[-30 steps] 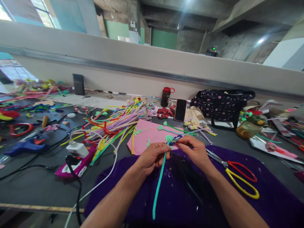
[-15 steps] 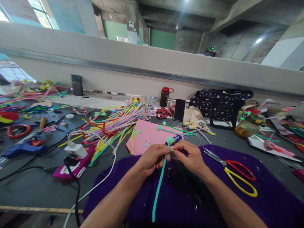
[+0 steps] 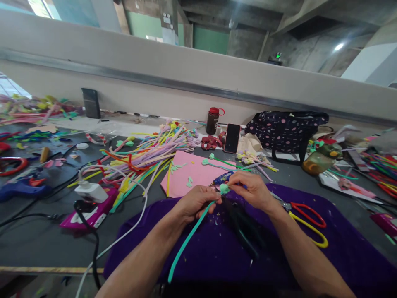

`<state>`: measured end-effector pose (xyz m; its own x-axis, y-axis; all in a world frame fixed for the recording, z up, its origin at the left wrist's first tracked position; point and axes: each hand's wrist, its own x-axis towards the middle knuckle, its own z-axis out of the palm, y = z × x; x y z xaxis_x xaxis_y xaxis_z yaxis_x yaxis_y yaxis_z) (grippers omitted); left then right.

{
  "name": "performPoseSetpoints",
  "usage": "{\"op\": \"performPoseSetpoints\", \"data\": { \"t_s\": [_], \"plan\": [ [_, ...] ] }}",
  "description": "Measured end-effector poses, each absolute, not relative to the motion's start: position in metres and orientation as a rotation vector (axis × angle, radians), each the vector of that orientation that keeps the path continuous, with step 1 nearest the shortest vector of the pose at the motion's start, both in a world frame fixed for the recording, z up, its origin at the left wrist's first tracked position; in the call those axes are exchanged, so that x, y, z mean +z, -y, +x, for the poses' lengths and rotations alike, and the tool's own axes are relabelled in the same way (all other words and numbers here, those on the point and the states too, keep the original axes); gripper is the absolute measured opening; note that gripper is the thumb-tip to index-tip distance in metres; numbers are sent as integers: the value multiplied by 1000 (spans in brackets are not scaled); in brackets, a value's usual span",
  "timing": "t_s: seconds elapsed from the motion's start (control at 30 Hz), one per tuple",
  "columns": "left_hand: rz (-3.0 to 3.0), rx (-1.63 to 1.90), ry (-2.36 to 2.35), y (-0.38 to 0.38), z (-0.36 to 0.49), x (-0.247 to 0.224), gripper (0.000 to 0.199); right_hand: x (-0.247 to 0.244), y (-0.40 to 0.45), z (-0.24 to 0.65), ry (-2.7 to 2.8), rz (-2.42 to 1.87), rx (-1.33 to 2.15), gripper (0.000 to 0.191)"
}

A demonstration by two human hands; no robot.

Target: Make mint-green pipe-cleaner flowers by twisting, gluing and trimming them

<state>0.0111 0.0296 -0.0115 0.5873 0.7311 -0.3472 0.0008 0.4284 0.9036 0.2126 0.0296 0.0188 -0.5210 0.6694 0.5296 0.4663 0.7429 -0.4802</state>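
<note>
At left of the frame, a magenta power strip (image 3: pixel 109 205) with a white plug (image 3: pixel 89 192). Rightwards, in the middle left, a loose bundle of fuzzy stems (image 3: pixel 164 151), then a pink sheet (image 3: pixel 186 161) with small green pieces (image 3: pixel 190 181).

Below the sheet, at lower centre, a turquoise stem (image 3: pixel 188 239), with long axis slanting upwards and to the right, to the fingertips of the left hand (image 3: pixel 198 203). Left hand nearly closed, pinching the upper end of the stem. Just beyond these fingertips, up and to the right, a pale green tuft (image 3: pixel 223 188), between both hands. Behind the tuft, a blue tool (image 3: pixel 222 178), partly covered by the right hand (image 3: pixel 251 188).

Right hand narrow, with fingertips close together at the right edge of the tuft; not possible to tell a pinch from a light touch. Right hand nearer to the tuft, left hand nearer to the stem.

Farther right, on the purple cloth (image 3: pixel 217 256), scissors (image 3: pixel 293 205), partly hidden by the right forearm.
</note>
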Motion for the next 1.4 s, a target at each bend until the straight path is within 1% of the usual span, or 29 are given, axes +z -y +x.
{"op": "performPoseSetpoints", "data": {
  "t_s": [0.2,0.4,0.63,1.4],
  "plan": [
    [1089,478,-898,-30,12,-8,22,15,-22,211,2299,-842,186,10],
    [1115,478,-895,-29,12,-10,17,14,-19,212,2307,-851,66,12],
    [1150,496,-868,-28,13,-9,20,11,-18,211,2352,-860,-71,13],
    [1128,535,-864,-26,12,-6,17,8,-18,209,2380,-860,-78,15]
  ]
}}
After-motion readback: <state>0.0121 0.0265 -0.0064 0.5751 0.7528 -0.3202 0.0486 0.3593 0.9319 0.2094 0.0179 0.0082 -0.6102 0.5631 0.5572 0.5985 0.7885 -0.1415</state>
